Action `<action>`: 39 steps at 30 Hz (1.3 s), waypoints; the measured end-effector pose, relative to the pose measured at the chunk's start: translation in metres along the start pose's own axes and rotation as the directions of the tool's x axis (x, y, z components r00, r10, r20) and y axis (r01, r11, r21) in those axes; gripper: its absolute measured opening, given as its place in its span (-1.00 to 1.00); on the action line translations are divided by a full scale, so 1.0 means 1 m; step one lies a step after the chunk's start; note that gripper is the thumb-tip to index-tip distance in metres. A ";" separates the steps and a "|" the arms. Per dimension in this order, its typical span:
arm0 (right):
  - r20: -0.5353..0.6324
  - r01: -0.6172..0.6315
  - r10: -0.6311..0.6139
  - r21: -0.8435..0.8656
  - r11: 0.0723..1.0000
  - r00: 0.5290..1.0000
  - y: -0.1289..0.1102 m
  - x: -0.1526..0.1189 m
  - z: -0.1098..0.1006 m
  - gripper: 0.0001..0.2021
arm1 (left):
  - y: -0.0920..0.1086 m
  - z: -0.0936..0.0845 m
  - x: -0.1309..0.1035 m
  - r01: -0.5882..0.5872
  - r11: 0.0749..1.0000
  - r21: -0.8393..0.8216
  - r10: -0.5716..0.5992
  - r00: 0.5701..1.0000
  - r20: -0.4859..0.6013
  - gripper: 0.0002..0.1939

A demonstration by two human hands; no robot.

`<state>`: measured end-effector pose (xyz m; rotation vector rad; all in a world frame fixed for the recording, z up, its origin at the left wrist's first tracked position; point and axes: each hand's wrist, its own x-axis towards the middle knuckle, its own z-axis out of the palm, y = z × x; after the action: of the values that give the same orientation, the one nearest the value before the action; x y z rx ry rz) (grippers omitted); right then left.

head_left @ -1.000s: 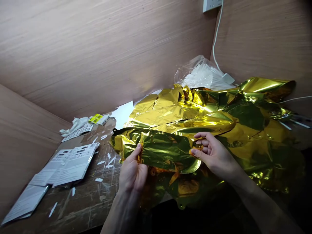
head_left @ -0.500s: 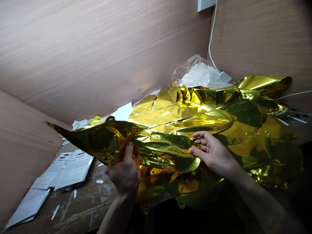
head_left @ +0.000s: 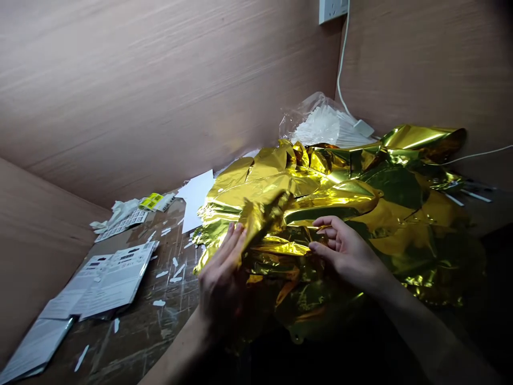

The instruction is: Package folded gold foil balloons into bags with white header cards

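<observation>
A shiny gold foil sheet stretches between my two hands, its left part folded up and blurred. My left hand presses against that folded part, fingers together and pointing up, the thumb hidden. My right hand pinches the sheet's right end between thumb and forefinger, the other fingers curled. Under and behind both hands lies a wide heap of gold foil pieces, some with small holed tabs at their edges.
Printed packets lie at the left on the scratched brown table, among white scraps. Behind them are label sheets and white paper. A clear bag of white sticks and a white cable are near the corner.
The foil's left part, earlier stretched out to the left, is now folded towards the right. My left hand has turned, its fingers now extended against it. The label sheets have come into view.
</observation>
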<state>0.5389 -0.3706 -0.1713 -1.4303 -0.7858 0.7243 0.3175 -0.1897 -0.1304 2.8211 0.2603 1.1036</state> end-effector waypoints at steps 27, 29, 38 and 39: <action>0.064 0.313 -0.401 -0.741 0.594 0.914 -0.030 -0.009 -0.007 -0.76 | -0.016 0.013 0.010 -0.308 0.948 -0.083 0.253 0.566 0.785 -0.13; 0.091 0.291 -0.405 -0.835 0.467 0.910 -0.035 -0.011 -0.009 -0.75 | -0.012 0.014 0.012 -0.312 0.948 -0.072 0.242 0.554 0.797 -0.12; 0.532 0.569 -0.262 -0.817 0.090 0.805 -0.029 -0.024 0.015 -0.59 | -0.010 0.020 0.012 -0.303 0.948 -0.098 0.273 0.612 0.742 -0.17; 0.531 0.562 -0.241 -0.823 0.084 0.813 -0.025 -0.023 0.015 -0.58 | -0.011 0.021 0.011 -0.299 0.949 -0.104 0.277 0.625 0.730 -0.18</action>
<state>0.5129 -0.3817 -0.1471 -2.0644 -2.0482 -0.2208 0.3380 -0.1772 -0.1400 3.1083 -0.2697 -0.1234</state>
